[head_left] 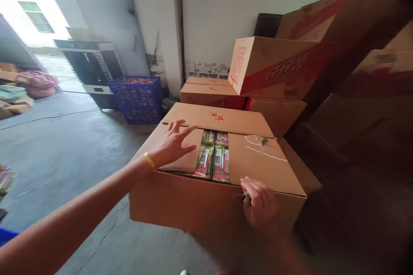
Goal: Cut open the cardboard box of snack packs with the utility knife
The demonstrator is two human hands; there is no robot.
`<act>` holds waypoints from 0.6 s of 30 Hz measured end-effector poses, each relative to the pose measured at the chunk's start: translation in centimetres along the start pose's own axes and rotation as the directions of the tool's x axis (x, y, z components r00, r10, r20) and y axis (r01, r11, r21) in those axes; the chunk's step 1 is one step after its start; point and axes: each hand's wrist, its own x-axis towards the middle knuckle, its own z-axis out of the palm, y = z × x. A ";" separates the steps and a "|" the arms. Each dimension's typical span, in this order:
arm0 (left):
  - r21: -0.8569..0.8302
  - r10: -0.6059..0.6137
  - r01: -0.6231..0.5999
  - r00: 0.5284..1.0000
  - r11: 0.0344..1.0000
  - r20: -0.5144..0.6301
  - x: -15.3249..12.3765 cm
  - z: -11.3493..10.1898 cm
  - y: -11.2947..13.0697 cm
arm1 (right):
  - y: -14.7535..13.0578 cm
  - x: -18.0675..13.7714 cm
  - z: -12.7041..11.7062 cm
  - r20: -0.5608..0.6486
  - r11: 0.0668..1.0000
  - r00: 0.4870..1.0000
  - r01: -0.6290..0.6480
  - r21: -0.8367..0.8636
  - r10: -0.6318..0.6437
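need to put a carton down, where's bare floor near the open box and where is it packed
Bare concrete floor lies left of the open box, between it and the blue crate. Behind and right it is crowded: stacked cartons stand close to the box. The left hand and right hand occupy its flaps.

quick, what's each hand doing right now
Left hand: open, flat on the left flap of the box.
Right hand: fingers curled at the near edge of the right flap; whether it grips cannot be told.

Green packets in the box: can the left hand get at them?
Probably yes. The left hand lies on the left flap beside the green packets, and nothing covers them.
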 end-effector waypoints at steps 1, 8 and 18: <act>-0.009 0.032 -0.031 0.997 0.999 0.076 2.7 1.1 0.3 | -0.1 0.1 0.1 0.000 1.000 1.000 -0.011 -0.006 0.011; -0.011 0.341 -0.357 0.884 0.934 0.319 14.6 5.3 0.4 | -0.6 0.8 -0.1 0.012 0.998 0.998 -0.060 0.017 0.060; 0.237 0.263 -0.334 0.921 0.912 0.288 14.9 6.4 3.2 | 11.7 7.7 -0.7 0.486 0.974 0.852 -0.225 0.005 0.194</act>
